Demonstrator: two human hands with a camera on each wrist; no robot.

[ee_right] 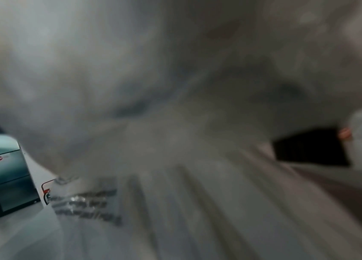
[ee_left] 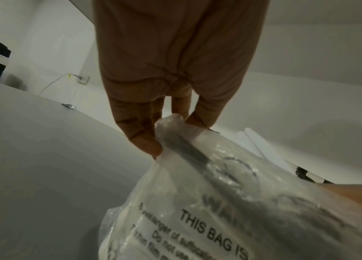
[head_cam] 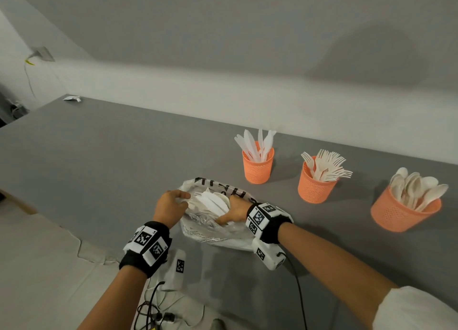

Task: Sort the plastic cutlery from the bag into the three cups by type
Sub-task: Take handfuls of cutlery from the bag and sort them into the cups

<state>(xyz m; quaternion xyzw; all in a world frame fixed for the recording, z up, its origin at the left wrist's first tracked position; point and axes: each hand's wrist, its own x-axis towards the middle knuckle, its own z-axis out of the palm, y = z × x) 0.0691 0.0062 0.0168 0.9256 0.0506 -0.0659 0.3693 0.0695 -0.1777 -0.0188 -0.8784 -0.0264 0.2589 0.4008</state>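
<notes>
Mostly done I'd say: knives cup [head_cam: 257, 167] at 12 o'clock, forks cup [head_cam: 314, 188], spoons cup [head_cam: 401, 210] at 3 all loaded. Left hand [head_cam: 171, 205] pinches the bag [head_cam: 223, 233] rim; right hand [head_cam: 235, 210] is inside grabbing remaining cutlery [head_cam: 210, 200], grip unclear.

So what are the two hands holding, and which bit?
The left hand pinches the plastic bag by its open edge. The right hand is inside the bag among the white cutlery; its fingers are hidden, so its hold is unclear.
</notes>
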